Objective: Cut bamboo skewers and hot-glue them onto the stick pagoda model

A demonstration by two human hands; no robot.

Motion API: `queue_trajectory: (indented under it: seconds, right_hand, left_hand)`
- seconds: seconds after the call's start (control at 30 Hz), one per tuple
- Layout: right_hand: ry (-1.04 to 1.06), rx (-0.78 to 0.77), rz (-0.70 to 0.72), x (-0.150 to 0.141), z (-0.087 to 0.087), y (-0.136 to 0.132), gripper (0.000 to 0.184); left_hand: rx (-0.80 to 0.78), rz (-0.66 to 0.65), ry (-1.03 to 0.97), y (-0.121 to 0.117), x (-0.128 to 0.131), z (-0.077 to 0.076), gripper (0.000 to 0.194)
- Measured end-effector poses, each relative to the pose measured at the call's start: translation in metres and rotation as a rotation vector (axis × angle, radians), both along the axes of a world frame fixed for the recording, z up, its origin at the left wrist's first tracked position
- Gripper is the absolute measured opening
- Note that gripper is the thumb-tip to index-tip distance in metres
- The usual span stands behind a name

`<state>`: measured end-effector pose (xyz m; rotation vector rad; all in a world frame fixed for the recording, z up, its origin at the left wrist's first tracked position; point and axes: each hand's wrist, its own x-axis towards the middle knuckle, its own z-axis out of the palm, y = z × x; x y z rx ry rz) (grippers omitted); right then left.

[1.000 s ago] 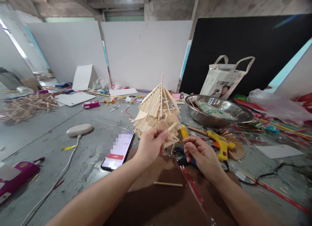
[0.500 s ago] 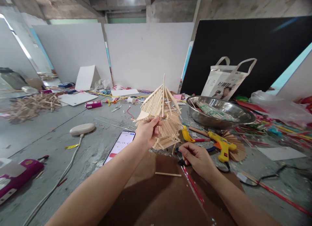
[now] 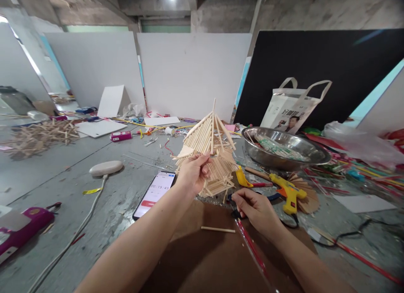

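Note:
A small pagoda-like model of pale wooden sticks (image 3: pixel 202 137), with a pointed roof and a stepped lower part, stands in front of me. My left hand (image 3: pixel 193 171) is closed on it at mid-height, thumb and fingers pinched together. To the right and lower, my right hand (image 3: pixel 252 205) is closed in a pinch beside a dark object; what is between its fingertips is too small to make out. Below it lies a clear strip with red sticks (image 3: pixel 251 244). A loose wooden stick (image 3: pixel 217 230) rests on the brown board (image 3: pixel 195 259).
Right of the model lie a yellow glue gun (image 3: pixel 289 193), a yellow-handled tool (image 3: pixel 242 177) and a steel basin (image 3: pixel 284 152) holding packets. A phone (image 3: pixel 154 194) showing a timer lies left of the model. A white charger with a cable (image 3: pixel 105 168) and a stick heap (image 3: pixel 44 137) are farther left.
The view has tilted up slightly, so things sit a little lower. Both hands keep nearly the same place and grip.

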<state>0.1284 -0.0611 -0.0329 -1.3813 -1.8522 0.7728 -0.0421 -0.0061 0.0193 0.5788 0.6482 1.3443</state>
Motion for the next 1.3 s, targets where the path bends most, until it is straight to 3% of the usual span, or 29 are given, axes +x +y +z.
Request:
queue_trajectory:
  seconds: [0.37, 0.5, 0.63, 0.7, 0.9, 1.03, 1.17, 1.3]
  right_hand:
    - [-0.066, 0.016, -0.016, 0.001, 0.004, 0.001, 0.028]
    - [-0.272, 0.061, -0.055, 0.018, 0.020, 0.008, 0.026]
    - [-0.599, 0.071, -0.196, 0.049, 0.033, 0.020, 0.019]
    - [-0.732, 0.046, -0.233, 0.065, 0.034, 0.025, 0.019]
    - [-0.958, -0.090, -0.169, 0.094, 0.027, 0.033, 0.020]
    - [-0.991, -0.084, -0.276, 0.103, 0.024, 0.036, 0.027]
    - [-0.928, -0.108, -0.283, 0.113, 0.029, 0.039, 0.022]
    - [-0.928, -0.139, -0.464, 0.125, 0.034, 0.038, 0.031]
  left_hand:
    - [0.062, 0.008, 0.027, 0.003, 0.000, -0.005, 0.015]
    - [0.068, 0.001, 0.052, 0.003, 0.000, -0.005, 0.017]
    - [0.075, -0.004, 0.061, 0.002, -0.001, -0.005, 0.019]
    - [0.078, -0.015, 0.061, 0.002, -0.002, -0.006, 0.018]
    - [0.104, -0.059, 0.080, 0.003, -0.004, -0.009, 0.019]
    - [0.125, -0.090, 0.123, 0.001, -0.006, -0.013, 0.023]
    - [0.156, -0.038, 0.177, -0.003, -0.006, -0.013, 0.021]
    - [0.195, 0.014, 0.249, -0.007, -0.004, -0.013, 0.022]
